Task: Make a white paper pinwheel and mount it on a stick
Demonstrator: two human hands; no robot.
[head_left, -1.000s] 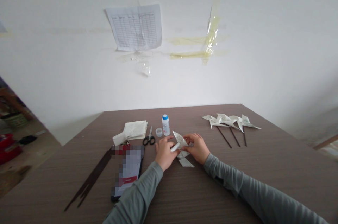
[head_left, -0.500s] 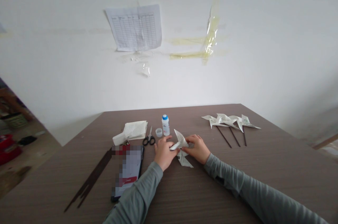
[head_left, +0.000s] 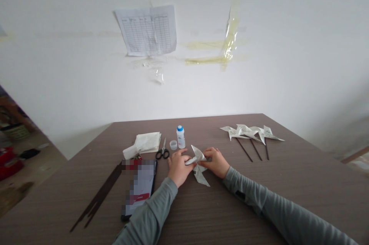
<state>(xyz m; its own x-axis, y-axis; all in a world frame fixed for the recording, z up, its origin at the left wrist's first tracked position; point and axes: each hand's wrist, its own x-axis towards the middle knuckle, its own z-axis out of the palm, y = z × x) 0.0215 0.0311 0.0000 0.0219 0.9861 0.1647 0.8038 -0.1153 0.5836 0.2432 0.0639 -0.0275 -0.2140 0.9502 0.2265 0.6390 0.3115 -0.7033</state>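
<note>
Between my two hands is a paper pinwheel [head_left: 201,177] made of printed paper, one blade pointing up and away and another towards me. My left hand [head_left: 180,167] pinches its left blade near the centre. From the other side, the thumb and fingers of my right hand [head_left: 216,163] grip the right blade. My fingers partly cover the folds at the middle. Just beyond my left hand stand a white glue bottle [head_left: 181,138] with a blue cap and a small clear plastic cup [head_left: 173,145]. Black-handled scissors [head_left: 163,152] lie left of them.
Three pinwheels [head_left: 250,132] on dark sticks [head_left: 256,149] lie at the back right of the table [head_left: 230,214]. On the left are stacked paper squares [head_left: 147,142], a phone [head_left: 141,187] and a bundle of dark sticks [head_left: 100,195]. A white wall [head_left: 201,95] rises behind.
The pinwheel has tipped slightly: its upper and lower blade tips sit a little nearer to me. Both hands keep their hold and have barely moved.
</note>
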